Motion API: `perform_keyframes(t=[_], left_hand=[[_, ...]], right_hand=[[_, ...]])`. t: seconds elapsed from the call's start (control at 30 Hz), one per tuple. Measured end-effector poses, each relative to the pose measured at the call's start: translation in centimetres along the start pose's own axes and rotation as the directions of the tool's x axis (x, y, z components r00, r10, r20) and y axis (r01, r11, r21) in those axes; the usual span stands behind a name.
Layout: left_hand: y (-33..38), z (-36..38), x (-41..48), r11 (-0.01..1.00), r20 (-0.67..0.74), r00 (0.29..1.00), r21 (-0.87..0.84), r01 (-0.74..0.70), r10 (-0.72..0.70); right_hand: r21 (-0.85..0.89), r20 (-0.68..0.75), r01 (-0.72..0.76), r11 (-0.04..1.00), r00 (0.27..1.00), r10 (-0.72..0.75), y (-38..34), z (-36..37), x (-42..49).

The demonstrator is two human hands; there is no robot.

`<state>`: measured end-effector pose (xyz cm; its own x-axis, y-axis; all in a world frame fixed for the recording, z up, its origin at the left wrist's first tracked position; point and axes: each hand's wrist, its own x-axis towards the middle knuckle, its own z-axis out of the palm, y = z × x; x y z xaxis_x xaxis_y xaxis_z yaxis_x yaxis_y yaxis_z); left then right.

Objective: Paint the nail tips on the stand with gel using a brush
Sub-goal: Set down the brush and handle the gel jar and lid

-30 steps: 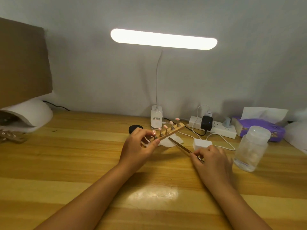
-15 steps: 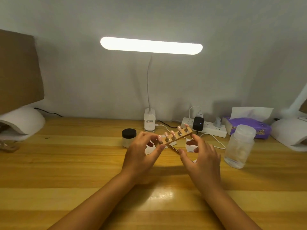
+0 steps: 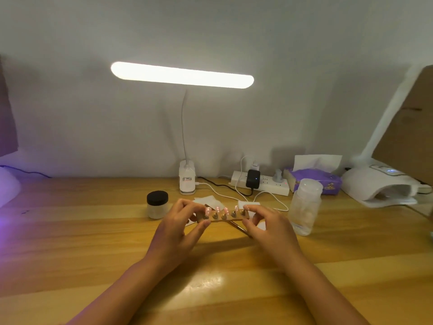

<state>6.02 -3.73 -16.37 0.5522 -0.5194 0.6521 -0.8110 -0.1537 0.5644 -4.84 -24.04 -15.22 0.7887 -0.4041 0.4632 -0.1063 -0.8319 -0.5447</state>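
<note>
Presently, head view only; the narrow wooden nail-tip stand (image 3: 222, 216) is held off the yellow wooden tabletop (image 3: 93, 242), centre of frame, between both hands; its long axis runs left to right, roughly level, square across the line of sight. Left hand (image 3: 178, 231): fingers curled, thumb below and fingertips above, pinching the stand's left end. Right hand (image 3: 269, 227): fingers curled round the right end; the thin brown brush (image 3: 237, 227) slants down from under the stand toward this palm, so the right hand appears to hold it as well, though the grip itself is hidden. Both hands are equally near; the stand lies straight between them.

Appearance: five small pink nail tips (image 3: 225, 210) stand in a row on brass-coloured pegs; whether gel is on each cannot be told at this size.

Judgement: the brush tip is not on any nail; for painting, the right hand would need to free the stand's end and bring the bristles to a tip, left hand steadying alone.

Surroundings: a frosted jar with black lid (image 3: 157, 204) just left of the hands; a clear plastic bottle (image 3: 304, 206) to the right; a white curing lamp (image 3: 379, 186) far right; a lit white desk lamp (image 3: 182, 75) behind.
</note>
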Motion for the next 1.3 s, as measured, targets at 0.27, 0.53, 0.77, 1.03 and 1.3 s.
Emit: perform_keyframes(t=[0.27,0.53,0.77,1.03,1.3], left_hand=[[0.7,0.0,0.3,0.999,0.026,0.999,0.0,-0.034,0.034],[1.0,-0.3,-0.1,0.994,0.146,0.989,0.099,-0.036,0.021],[5.8,2.5,0.3,0.995,0.336,0.942,0.085,-0.044,0.013],[15.7,18.8,4.4,0.985,0.661,0.75,-0.124,0.12,-0.009],[18.4,28.4,6.3,0.959,0.565,0.815,-0.139,0.248,-0.128]], right_hand=[[-0.093,0.0,0.181,0.979,0.983,-0.182,-1.6,-4.9,-0.9],[0.022,-0.112,-0.001,1.0,0.994,0.004,0.2,-14.2,-8.3],[0.451,-0.375,-0.568,0.688,0.579,0.724,11.2,-21.9,-12.7],[0.482,-0.465,-0.586,0.651,0.459,0.757,16.4,-20.4,-5.5],[0.537,-0.517,-0.679,0.501,0.205,0.831,22.5,-20.0,1.6]])
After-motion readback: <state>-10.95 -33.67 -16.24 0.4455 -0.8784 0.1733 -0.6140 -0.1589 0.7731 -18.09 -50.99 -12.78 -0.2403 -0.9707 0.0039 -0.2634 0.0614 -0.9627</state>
